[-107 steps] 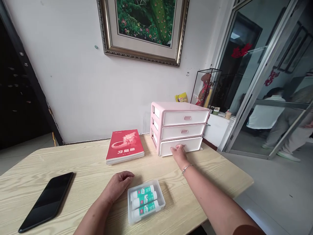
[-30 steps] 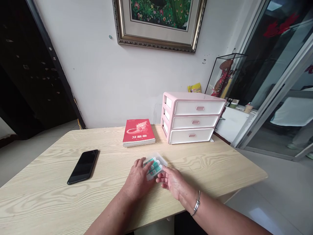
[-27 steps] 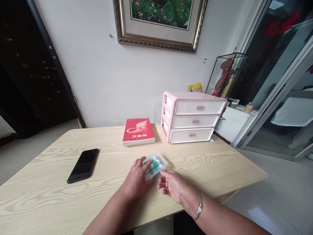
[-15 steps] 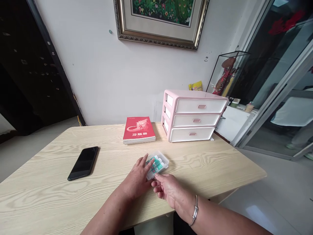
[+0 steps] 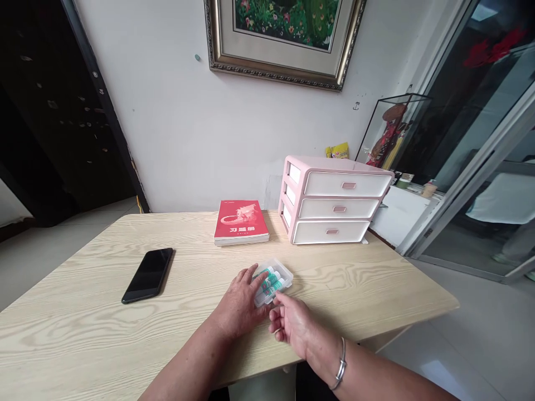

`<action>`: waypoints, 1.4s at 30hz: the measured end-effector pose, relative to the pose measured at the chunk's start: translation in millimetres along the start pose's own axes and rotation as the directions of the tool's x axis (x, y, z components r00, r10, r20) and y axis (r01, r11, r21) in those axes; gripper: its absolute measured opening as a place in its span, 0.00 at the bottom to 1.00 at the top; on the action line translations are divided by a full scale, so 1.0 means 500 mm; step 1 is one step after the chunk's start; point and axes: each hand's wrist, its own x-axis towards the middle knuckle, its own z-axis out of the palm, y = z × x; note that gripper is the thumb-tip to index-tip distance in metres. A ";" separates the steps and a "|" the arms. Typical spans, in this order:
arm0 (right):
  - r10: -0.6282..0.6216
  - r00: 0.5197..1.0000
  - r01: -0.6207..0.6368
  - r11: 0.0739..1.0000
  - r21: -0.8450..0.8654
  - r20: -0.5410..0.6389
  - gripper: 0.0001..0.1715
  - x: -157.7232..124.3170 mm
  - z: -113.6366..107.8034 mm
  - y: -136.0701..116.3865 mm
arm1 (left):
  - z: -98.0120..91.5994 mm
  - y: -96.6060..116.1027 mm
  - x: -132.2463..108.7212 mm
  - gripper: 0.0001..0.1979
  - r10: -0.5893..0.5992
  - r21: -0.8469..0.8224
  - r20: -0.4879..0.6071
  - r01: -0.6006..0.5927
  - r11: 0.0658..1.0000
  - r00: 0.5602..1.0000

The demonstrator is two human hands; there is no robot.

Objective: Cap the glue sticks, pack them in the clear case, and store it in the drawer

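A small clear plastic box (image 5: 287,274) lies on the table in front of me. Inside it are several white tubes with green labels (image 5: 271,283). My left hand (image 5: 242,302) holds the box from the left, its fingers over the top and its thumb along the near side. Close to the box's near right corner is my right hand (image 5: 295,324), the uppermost fingertip at the edge and the other fingers loosely bent. No object shows in the right hand. Whether its fingertip presses on the edge is too small to tell.
A red book (image 5: 241,220) lies beyond the box, near the wall. Right of it stands a pink and white drawer unit (image 5: 338,209). A black phone (image 5: 148,275) rests to the left on the wooden table (image 5: 83,328). A yellow packet (image 5: 337,150) shows behind the drawers.
The whole view has shifted slightly. My right hand has drawn back a little from under the box's near edge toward its right corner; my left hand stays on the box.
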 end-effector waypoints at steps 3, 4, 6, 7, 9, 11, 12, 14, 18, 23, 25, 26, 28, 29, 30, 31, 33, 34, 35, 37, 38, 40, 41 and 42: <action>-0.193 0.979 0.177 0.965 -0.194 -0.067 0.04 0.013 -0.040 -0.007 | -0.006 0.000 0.002 0.34 0.029 -0.043 -0.004 -0.029 0.999 1.000; -0.322 0.944 0.289 0.909 -0.299 -0.067 0.03 0.018 -0.054 -0.007 | -0.009 -0.002 0.003 0.33 0.035 -0.066 0.004 -0.035 0.997 0.999; -0.614 0.789 0.516 0.679 -0.522 -0.018 0.02 0.027 -0.080 -0.004 | -0.014 -0.007 0.005 0.30 0.017 -0.143 0.011 -0.015 0.990 1.000; -0.740 0.671 0.601 0.510 -0.616 0.043 0.04 0.029 -0.092 -0.001 | -0.015 -0.011 0.006 0.29 -0.005 -0.201 0.005 0.006 0.980 1.000; -0.878 0.433 0.666 0.160 -0.729 0.203 0.10 0.029 -0.109 0.004 | -0.016 -0.018 0.009 0.25 -0.073 -0.351 -0.032 0.057 0.935 0.997; -0.899 0.297 0.618 -0.076 -0.782 0.322 0.15 0.023 -0.119 0.004 | -0.015 -0.023 0.013 0.23 -0.183 -0.552 -0.055 0.123 0.825 0.982; -0.891 0.268 0.586 -0.153 -0.796 0.368 0.17 0.019 -0.121 0.003 | -0.014 -0.025 0.017 0.23 -0.240 -0.641 -0.044 0.157 0.751 0.970; -0.859 0.256 0.546 -0.251 -0.800 0.444 0.19 0.011 -0.121 -0.002 | -0.013 -0.029 0.026 0.24 -0.338 -0.760 0.004 0.223 0.611 0.941; -0.786 0.305 0.569 -0.303 -0.764 0.538 0.16 -0.008 -0.107 -0.010 | -0.012 -0.041 0.054 0.31 -0.502 -0.839 0.034 0.297 0.455 0.864; -0.709 0.393 0.590 -0.295 -0.752 0.586 0.12 -0.032 -0.078 -0.023 | 0.001 -0.047 0.087 0.30 -0.616 -0.863 0.058 0.350 0.365 0.786; -0.702 0.411 0.603 -0.269 -0.751 0.581 0.12 -0.034 -0.071 -0.038 | 0.009 -0.044 0.096 0.29 -0.634 -0.863 0.065 0.362 0.352 0.771; -0.701 0.419 0.611 -0.253 -0.750 0.577 0.11 -0.032 -0.068 -0.047 | 0.013 -0.042 0.100 0.29 -0.641 -0.863 0.064 0.365 0.349 0.765; -0.690 0.438 0.627 -0.225 -0.746 0.576 0.10 -0.026 -0.064 -0.068 | 0.017 -0.039 0.106 0.28 -0.647 -0.865 0.057 0.361 0.348 0.760; -0.681 0.448 0.631 -0.219 -0.745 0.579 0.10 -0.021 -0.062 -0.079 | 0.017 -0.037 0.107 0.27 -0.645 -0.868 0.052 0.354 0.349 0.762; -0.670 0.458 0.631 -0.219 -0.745 0.585 0.11 -0.015 -0.060 -0.088 | 0.016 -0.036 0.107 0.27 -0.641 -0.871 0.047 0.345 0.349 0.766; -0.654 0.471 0.627 -0.223 -0.746 0.592 0.11 -0.009 -0.057 -0.096 | 0.013 -0.035 0.105 0.27 -0.637 -0.876 0.041 0.335 0.347 0.770; -0.621 0.499 0.610 -0.243 -0.754 0.604 0.10 0.003 -0.051 -0.106 | 0.004 -0.035 0.096 0.27 -0.613 -0.876 0.038 0.321 0.359 0.789; -0.604 0.513 0.599 -0.257 -0.759 0.609 0.09 0.009 -0.048 -0.108 | -0.002 -0.037 0.091 0.27 -0.589 -0.872 0.040 0.316 0.375 0.807; -0.586 0.528 0.588 -0.270 -0.762 0.615 0.09 0.015 -0.045 -0.109 | -0.008 -0.039 0.085 0.26 -0.561 -0.867 0.043 0.311 0.390 0.826; -0.552 0.547 0.567 -0.309 -0.764 0.629 0.09 0.023 -0.039 -0.108 | -0.019 -0.044 0.075 0.26 -0.511 -0.865 0.053 0.295 0.406 0.858; -0.537 0.553 0.556 -0.331 -0.762 0.637 0.09 0.026 -0.035 -0.108 | -0.023 -0.047 0.072 0.26 -0.500 -0.871 0.058 0.289 0.398 0.864; -0.509 0.560 0.541 -0.374 -0.753 0.654 0.10 0.027 -0.029 -0.110 | -0.027 -0.052 0.070 0.26 -0.506 -0.884 0.073 0.291 0.366 0.859; -0.497 0.563 0.534 -0.391 -0.749 0.661 0.10 0.027 -0.026 -0.112 | -0.027 -0.053 0.071 0.26 -0.506 -0.885 0.084 0.298 0.359 0.858; -0.486 0.567 0.527 -0.406 -0.747 0.664 0.09 0.027 -0.023 -0.115 | -0.027 -0.054 0.072 0.26 -0.503 -0.883 0.092 0.304 0.357 0.859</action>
